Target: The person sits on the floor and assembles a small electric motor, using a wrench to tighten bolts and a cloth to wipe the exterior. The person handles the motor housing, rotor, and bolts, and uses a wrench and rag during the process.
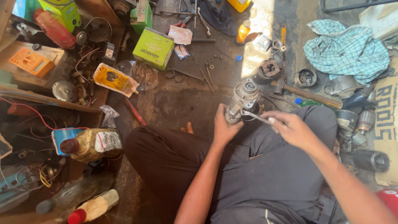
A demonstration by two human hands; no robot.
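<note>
The left hand (224,127) grips the motor (242,101) (steadily, ideally) while the right hand (290,126) holds a wrench (256,116) against it.

A small, cluttered repair workshop, worked at floor level: the stained concrete floor (178,99) is strewn with metal motor housings (269,68), a wooden-handled hammer (309,94), loose bolts, oil bottles (89,143), an orange handheld multimeter (31,62) and tangled wires (29,120).

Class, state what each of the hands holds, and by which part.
Left hand grips the metal motor housing at its lower end; right hand pinches a thin metal tool by its rear end.
</note>
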